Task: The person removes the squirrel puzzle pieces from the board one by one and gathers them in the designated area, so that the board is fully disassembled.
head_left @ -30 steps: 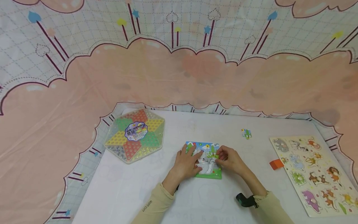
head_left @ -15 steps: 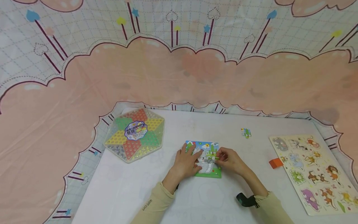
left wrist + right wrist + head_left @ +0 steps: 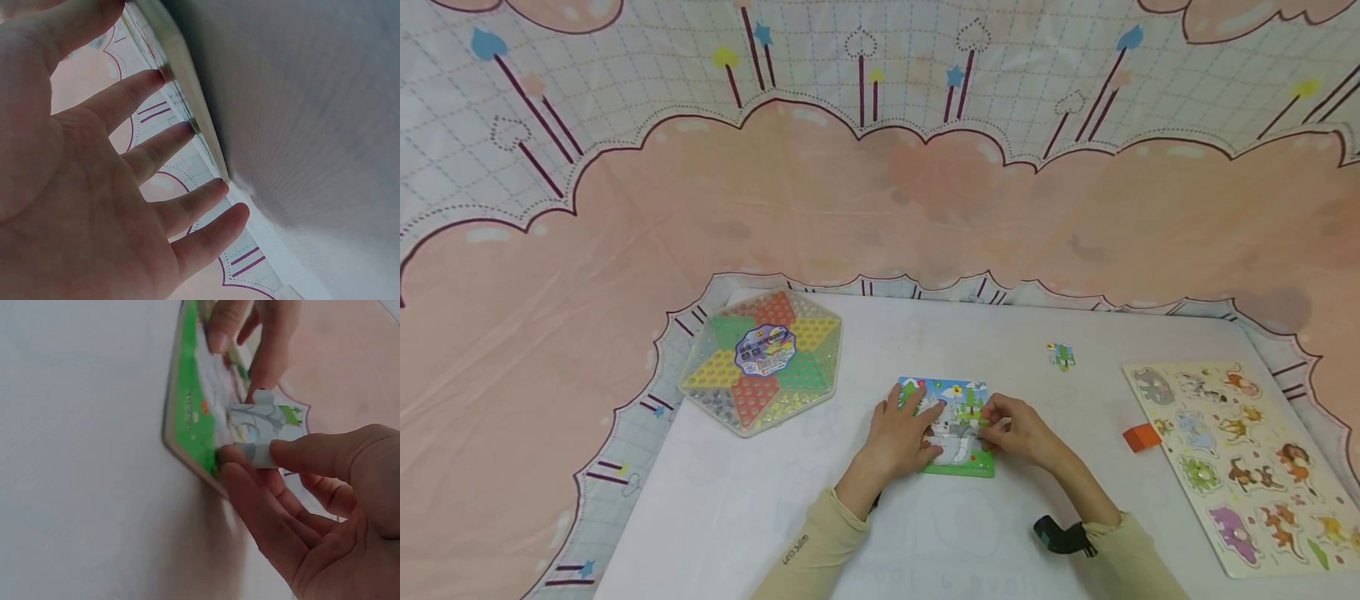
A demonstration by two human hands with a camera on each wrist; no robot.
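A small jigsaw puzzle (image 3: 962, 472) with a green and blue border lies mid-table, showing a grey-white animal picture. My left hand (image 3: 897, 437) rests on its left side with fingers spread; in the left wrist view the fingertips (image 3: 181, 130) meet the puzzle's edge. At the right side, my right hand (image 3: 1017, 429) pinches a jigsaw piece (image 3: 262, 425) between thumb and fingers. The piece is grey-white with a green corner and stands tilted over the puzzle in the right wrist view. Part of the picture is hidden under the left hand.
Another jigsaw piece (image 3: 1062, 356) lies behind and right of the puzzle. A hexagonal Chinese checkers set (image 3: 816, 379) is at the back left. An animal peg board (image 3: 1213, 467) lies on the right, with an orange block (image 3: 1141, 438) at its left edge.
The piece in the right hand tilts slightly at the puzzle's right side. The left hand stays in place, and the other things have not moved.
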